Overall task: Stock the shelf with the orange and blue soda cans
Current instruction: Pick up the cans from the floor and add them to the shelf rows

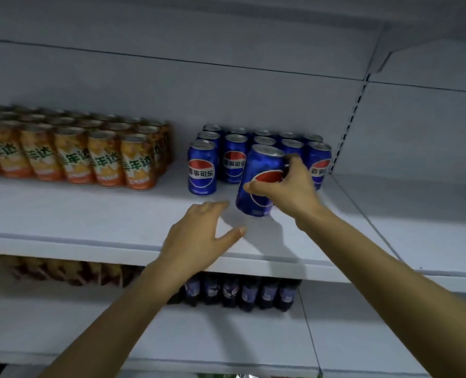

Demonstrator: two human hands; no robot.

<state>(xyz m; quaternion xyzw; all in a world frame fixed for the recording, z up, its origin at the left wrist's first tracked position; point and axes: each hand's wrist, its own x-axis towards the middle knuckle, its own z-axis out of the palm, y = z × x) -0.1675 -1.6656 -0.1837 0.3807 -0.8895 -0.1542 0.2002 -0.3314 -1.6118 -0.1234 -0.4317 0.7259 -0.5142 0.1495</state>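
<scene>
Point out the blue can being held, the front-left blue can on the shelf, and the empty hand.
held blue can [256,170], head view, upper label.
front-left blue can [201,170], head view, logo on its front.
left hand [196,230], head view, back of the hand.

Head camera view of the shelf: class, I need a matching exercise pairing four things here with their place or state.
Things:
1. orange cans
2. tilted blue can
3. left hand
4. dark bottles

States:
A. on the shelf below
B. open, holding nothing
C. held in the right hand
D. grouped on the shelf's left

Pairs: 1-D, 2-C, 3-B, 4-A
</scene>
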